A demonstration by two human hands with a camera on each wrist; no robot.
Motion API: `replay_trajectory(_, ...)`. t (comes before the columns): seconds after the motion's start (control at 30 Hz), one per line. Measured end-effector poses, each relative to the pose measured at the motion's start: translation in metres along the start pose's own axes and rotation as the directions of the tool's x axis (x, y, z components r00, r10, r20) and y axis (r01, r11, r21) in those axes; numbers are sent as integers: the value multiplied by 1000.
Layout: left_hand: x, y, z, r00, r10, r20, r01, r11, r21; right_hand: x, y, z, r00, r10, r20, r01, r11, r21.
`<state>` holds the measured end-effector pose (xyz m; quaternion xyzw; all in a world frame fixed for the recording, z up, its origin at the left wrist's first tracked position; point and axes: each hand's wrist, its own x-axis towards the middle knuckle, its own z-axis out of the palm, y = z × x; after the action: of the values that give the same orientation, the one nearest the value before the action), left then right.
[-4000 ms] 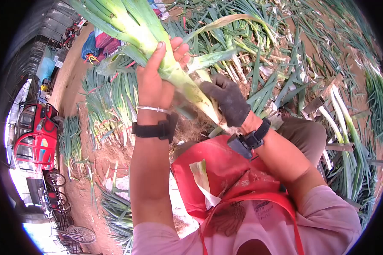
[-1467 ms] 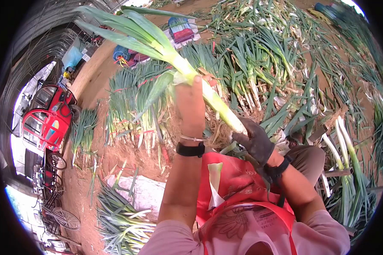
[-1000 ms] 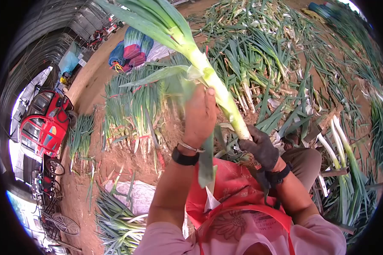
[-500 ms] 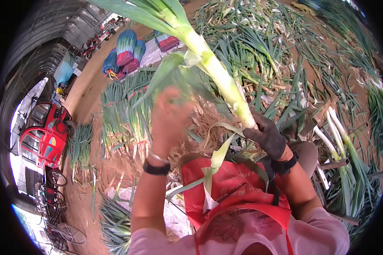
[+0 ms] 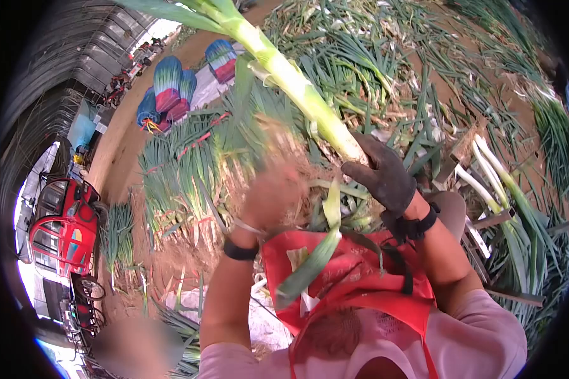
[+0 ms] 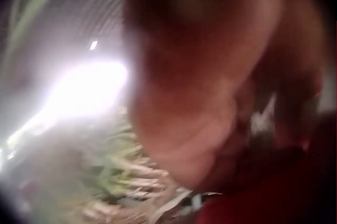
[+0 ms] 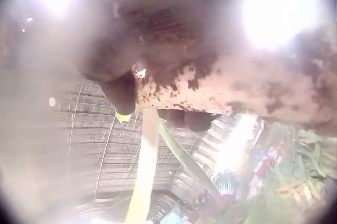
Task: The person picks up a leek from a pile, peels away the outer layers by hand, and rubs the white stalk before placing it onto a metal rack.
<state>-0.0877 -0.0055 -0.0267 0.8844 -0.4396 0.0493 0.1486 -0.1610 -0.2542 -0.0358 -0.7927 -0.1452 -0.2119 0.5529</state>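
Observation:
My gloved right hand (image 5: 385, 180) grips the root end of a thick leek (image 5: 303, 95), which slants up and left with its green tops out of frame. In the right wrist view, dark specks cover the leek's pale base (image 7: 205, 89) beside the gloved fingers. A loose strip of leaf (image 5: 316, 259) hangs below the base, over the red apron (image 5: 367, 271). My bare left hand (image 5: 273, 196) is motion-blurred, apart from the stalk and left of the strip. The left wrist view shows that hand (image 6: 184, 92) close up and blurred; I cannot tell whether it holds anything.
Tied leek bundles (image 5: 196, 164) stand to the left, and a heap of leeks (image 5: 360, 69) lies ahead. A few leeks (image 5: 496, 177) rest on a metal frame at right. Farther off are netted bundles (image 5: 171, 82) and a red vehicle (image 5: 63, 227). Another person's blurred head (image 5: 139, 347) shows lower left.
My left hand has let go of the stalk and moved down and away. A leaf strip has come down from the stalk to hang over the apron. The right hand keeps its grip.

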Motion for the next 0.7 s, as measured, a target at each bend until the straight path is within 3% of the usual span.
replay_trajectory(0.03,19,15,-26,953,-241,-185,125,865,-486,-6,2,3,1000,10,7,-10,1000,6)
replay_trajectory(0.07,33,25,-44,822,-524,-225,93,512,-854,-11,5,7,999,9,40,-9,1000,11)
replay_trajectory(0.1,47,30,-54,820,-528,-221,101,513,-852,-14,9,13,998,5,67,-6,1000,16)
replay_trajectory(0.17,66,38,-58,874,-469,-125,-148,-13,-989,-15,16,23,999,-41,20,40,998,50)
replay_trajectory(0.2,66,35,-48,877,-467,-109,-133,-19,-991,-13,20,22,1000,9,28,-7,998,-63)
replay_trajectory(0.23,65,29,-33,827,-546,-131,-148,14,-989,-14,22,22,998,62,30,-55,983,-176)
replay_trajectory(0.27,67,23,-23,773,-613,-165,-167,54,-984,-14,22,26,986,-135,-94,97,938,-333)
replay_trajectory(0.3,70,28,-18,783,-601,-158,-161,49,-986,-10,16,27,986,-130,-108,86,937,-339)
replay_trajectory(0.37,63,46,-3,653,-724,-222,-184,133,-974,-4,-3,29,918,-291,-269,137,870,-474)
replay_trajectory(0.43,60,57,5,646,-739,-188,-176,96,-980,4,-7,36,931,-286,-226,134,846,-516)
replay_trajectory(0.5,58,61,9,568,-766,-300,-260,178,-949,11,-7,43,951,-295,-97,175,767,-617)
replay_trajectory(0.53,56,62,11,525,-804,-279,-235,178,-955,15,-5,48,958,-278,-73,168,746,-644)
replay_trajectory(0.63,44,67,12,501,-821,-275,-196,202,-960,14,-3,48,988,-139,60,146,763,-629)
replay_trajectory(0.7,39,69,14,517,-809,-279,-187,212,-959,14,8,51,987,-148,59,152,767,-623)
